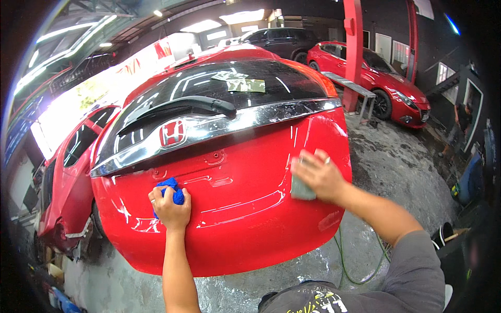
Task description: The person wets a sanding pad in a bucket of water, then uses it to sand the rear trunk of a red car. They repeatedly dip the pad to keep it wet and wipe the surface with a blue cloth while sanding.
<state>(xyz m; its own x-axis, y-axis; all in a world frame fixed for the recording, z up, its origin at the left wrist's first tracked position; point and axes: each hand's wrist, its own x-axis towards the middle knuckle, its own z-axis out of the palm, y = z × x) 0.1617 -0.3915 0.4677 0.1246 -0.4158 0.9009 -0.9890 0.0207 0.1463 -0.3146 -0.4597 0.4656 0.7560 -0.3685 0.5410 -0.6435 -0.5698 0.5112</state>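
A red car tailgate (250, 208) fills the middle of the view, glossy and wet-looking, with a chrome strip (266, 112) across it. My left hand (171, 208) is closed round a bunched blue cloth (177, 196) against the panel, left of centre. On the right side of the panel, my right hand (319, 176) lies over a grey-green sanding pad (301, 189), its fingers slightly blurred. The pad's lower end shows below the palm; the rest is hidden. Several pale streaks mark the paint between my hands.
Above are a rear wiper (182, 104) and the rear window with taped patches (246, 85). A damaged red car (78, 172) stands left, another red car (386, 78) back right beside a red lift post (353, 52). A green hose (360, 281) lies on the wet floor. Someone (462, 122) is far right.
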